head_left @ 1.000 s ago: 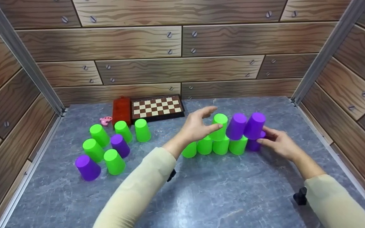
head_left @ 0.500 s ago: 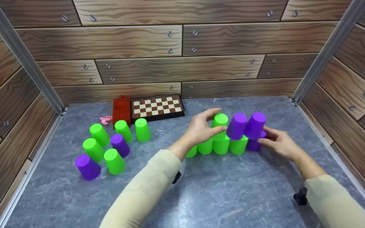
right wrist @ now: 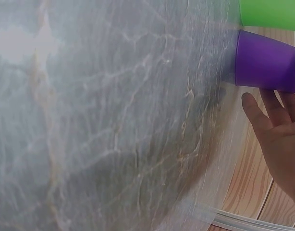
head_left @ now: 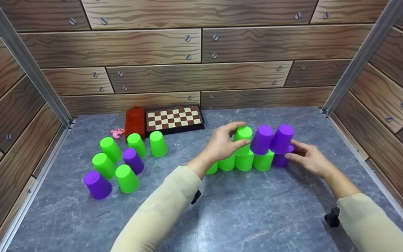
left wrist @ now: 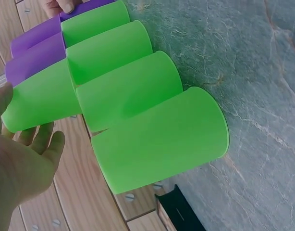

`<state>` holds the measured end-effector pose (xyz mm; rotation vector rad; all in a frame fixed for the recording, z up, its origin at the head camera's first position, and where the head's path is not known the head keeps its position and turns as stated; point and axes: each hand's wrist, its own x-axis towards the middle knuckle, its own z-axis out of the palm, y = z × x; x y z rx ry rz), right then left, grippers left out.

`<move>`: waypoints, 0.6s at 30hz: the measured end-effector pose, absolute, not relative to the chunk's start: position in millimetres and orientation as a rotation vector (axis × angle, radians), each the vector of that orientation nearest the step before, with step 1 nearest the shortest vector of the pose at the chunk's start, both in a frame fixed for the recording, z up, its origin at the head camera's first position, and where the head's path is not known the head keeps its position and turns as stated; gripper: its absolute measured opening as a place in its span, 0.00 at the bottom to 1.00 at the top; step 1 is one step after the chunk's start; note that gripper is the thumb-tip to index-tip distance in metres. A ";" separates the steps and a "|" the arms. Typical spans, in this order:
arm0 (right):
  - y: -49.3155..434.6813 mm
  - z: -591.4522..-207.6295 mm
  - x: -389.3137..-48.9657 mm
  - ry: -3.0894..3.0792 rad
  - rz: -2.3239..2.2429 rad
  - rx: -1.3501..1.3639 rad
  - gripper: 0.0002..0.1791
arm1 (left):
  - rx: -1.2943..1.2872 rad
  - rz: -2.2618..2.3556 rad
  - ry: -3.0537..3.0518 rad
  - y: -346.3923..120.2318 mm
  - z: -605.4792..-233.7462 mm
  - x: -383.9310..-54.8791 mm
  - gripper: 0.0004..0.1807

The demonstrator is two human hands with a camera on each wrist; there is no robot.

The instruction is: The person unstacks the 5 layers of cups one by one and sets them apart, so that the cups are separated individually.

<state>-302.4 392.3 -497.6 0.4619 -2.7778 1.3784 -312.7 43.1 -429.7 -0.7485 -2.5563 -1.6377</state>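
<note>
Upside-down cups stand in two tiers right of centre in the head view. The lower row has several green cups (head_left: 244, 161) and, at its right end, a purple cup (head_left: 279, 161). On top sit a green cup (head_left: 242, 137) and two purple cups, a middle one (head_left: 261, 140) and a right one (head_left: 282, 139). My left hand (head_left: 222, 142) holds the upper green cup between thumb and fingers, also seen in the left wrist view. At the far end, my right hand (head_left: 309, 159) grips the lower purple cup, its thumb in front and fingers behind.
On the left stand several loose cups, among them a green cup (head_left: 127, 178) and a purple cup (head_left: 97, 184). Behind them lie a checkered game board (head_left: 174, 119), a red box (head_left: 134, 122) and a small pink object (head_left: 117, 133). Wood-patterned walls (head_left: 201, 45) enclose the table.
My left hand has shifted slightly right and closed in around the upper green cup. The right hand and the cups have stayed in place.
</note>
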 end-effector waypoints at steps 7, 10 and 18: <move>391.7 -498.1 -302.5 -2.789 1.346 0.461 0.36 | -0.691 -1.721 -2.436 22.1 -417.9 -301.1 0.31; 391.8 -498.7 -302.3 -2.791 1.350 0.455 0.36 | -0.636 -1.746 -2.380 3.7 -414.8 -293.8 0.31; 393.5 -498.3 -301.8 -2.809 1.371 0.434 0.37 | -0.454 -1.818 -2.228 -54.1 -423.5 -278.6 0.31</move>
